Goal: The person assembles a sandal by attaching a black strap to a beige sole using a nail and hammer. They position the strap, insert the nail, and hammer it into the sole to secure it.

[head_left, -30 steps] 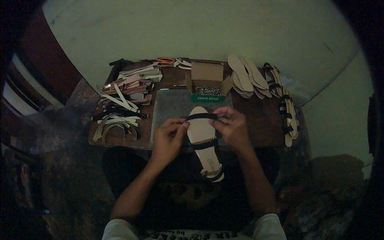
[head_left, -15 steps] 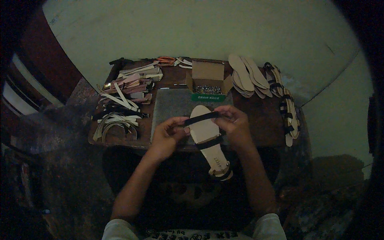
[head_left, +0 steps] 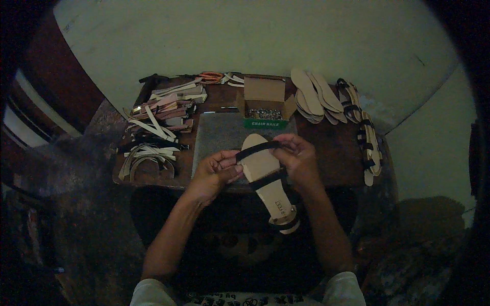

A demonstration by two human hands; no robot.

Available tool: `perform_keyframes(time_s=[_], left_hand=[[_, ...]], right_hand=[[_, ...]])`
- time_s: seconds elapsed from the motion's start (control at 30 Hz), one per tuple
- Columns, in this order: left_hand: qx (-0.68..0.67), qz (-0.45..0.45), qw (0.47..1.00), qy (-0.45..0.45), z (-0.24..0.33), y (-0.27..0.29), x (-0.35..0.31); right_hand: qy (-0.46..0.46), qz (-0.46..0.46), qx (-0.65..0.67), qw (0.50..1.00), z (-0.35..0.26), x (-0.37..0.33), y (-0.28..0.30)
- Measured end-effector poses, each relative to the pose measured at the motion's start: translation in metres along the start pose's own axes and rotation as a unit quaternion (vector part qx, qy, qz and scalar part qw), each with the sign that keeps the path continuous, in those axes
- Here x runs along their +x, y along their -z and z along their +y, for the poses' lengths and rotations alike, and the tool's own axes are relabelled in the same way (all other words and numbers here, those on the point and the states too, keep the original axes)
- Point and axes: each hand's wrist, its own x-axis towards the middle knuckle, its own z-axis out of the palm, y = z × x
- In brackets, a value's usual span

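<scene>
A pale sandal sole (head_left: 273,193) with dark straps tilts over the table's near edge, its toe end away from me and its heel toward me. Across the toe part arches a black strap (head_left: 255,149). My left hand (head_left: 217,172) pinches the strap's left end at the sole's edge. At the other end, the fingers of my right hand (head_left: 297,155) close on the same strap. A second black strap (head_left: 266,179) crosses the middle of the sole, and a heel strap (head_left: 284,223) loops at the back. The undersides of both strap ends are hidden by my fingers.
Beyond the sandal, an open box of nails (head_left: 264,115) stands on a grey mat (head_left: 214,130). Cut strap pieces (head_left: 163,112) heap on the left, near orange-handled scissors (head_left: 211,77) and a hammer (head_left: 152,81). Loose soles (head_left: 314,97) and strapped sandals (head_left: 370,143) lie right.
The sandal's heel end has swung slightly right and toward me. Both hands keep their hold on the front strap, which bows up a little more.
</scene>
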Motion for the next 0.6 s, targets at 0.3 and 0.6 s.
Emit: perform_keyframes(time_s=[0.3, 0.6], left_hand=[[-0.060, 0.025, 0.998, 0.023, -0.006, -0.005, 0.002], [-0.050, 0.033, 0.998, 0.012, -0.020, -0.006, 0.004]], right_hand=[[0.061, 0.038, -0.005, 0.997, 0.012, -0.002, -0.012], [0.098, 0.028, -0.011, 0.995, 0.003, -0.006, -0.014]])
